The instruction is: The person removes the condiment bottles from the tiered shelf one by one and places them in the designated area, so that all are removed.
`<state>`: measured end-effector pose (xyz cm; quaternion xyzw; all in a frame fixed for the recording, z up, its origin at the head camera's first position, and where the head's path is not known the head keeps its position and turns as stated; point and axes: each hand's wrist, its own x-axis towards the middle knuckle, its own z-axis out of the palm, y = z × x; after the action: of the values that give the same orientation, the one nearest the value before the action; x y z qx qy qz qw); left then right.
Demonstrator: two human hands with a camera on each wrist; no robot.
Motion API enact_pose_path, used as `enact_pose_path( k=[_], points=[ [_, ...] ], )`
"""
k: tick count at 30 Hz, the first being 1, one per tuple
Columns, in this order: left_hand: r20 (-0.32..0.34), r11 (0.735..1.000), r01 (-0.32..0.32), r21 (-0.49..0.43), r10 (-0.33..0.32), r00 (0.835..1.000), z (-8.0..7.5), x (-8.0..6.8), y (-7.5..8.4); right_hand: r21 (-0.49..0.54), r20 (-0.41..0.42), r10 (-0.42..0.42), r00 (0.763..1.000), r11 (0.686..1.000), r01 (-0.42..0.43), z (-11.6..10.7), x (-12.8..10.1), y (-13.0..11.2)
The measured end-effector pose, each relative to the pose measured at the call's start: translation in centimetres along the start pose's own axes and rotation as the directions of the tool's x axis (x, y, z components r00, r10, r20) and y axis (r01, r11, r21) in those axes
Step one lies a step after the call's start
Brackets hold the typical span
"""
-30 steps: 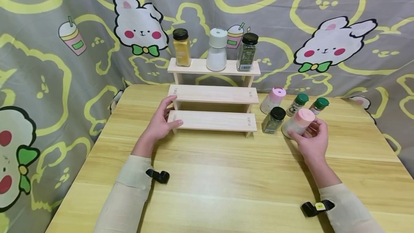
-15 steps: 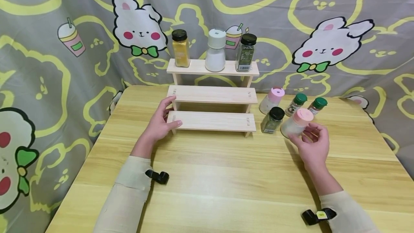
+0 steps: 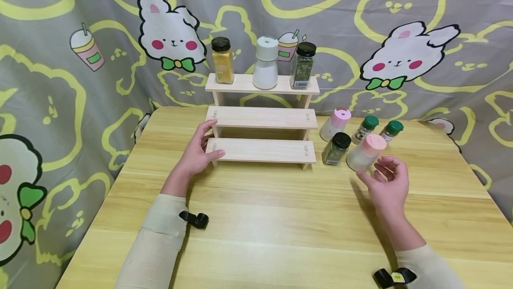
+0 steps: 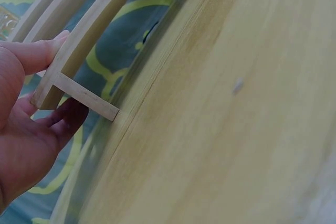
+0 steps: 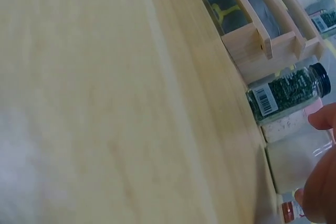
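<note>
Light, smooth pink-capped shaker (image 3: 365,152) beside loosely spread right hand (image 3: 385,188), best gripped round its body; left hand (image 3: 197,152) clasping rack (image 3: 262,150).

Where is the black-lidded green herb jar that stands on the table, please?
In the head view, the herb jar stands right of the rack's lowest step, with the pink-capped shaker just to its right.

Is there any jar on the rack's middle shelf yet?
No, the middle shelf is bare; the three jars stand on the top shelf.
</note>
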<state>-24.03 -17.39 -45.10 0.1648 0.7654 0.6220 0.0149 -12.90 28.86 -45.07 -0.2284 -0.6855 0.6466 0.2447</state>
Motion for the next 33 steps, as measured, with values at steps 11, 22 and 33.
enact_pose_path(
  k=[11,22,33],
  points=[
    [0.003,1.0,0.006,0.01,-0.006,1.0,-0.1,0.1,-0.2,0.054,-0.005,-0.054,0.999,0.997,0.054,0.1,-1.2,-0.4],
    [0.004,1.0,0.006,0.005,-0.006,1.0,0.0,0.0,-0.2,0.088,0.002,-0.102,0.995,0.991,0.101,0.4,-1.8,-1.1],
    [0.002,1.0,0.01,0.018,-0.01,1.0,0.0,0.0,-0.2,0.114,0.026,-0.16,0.987,0.981,0.156,0.7,-2.0,-1.6]
  ],
)
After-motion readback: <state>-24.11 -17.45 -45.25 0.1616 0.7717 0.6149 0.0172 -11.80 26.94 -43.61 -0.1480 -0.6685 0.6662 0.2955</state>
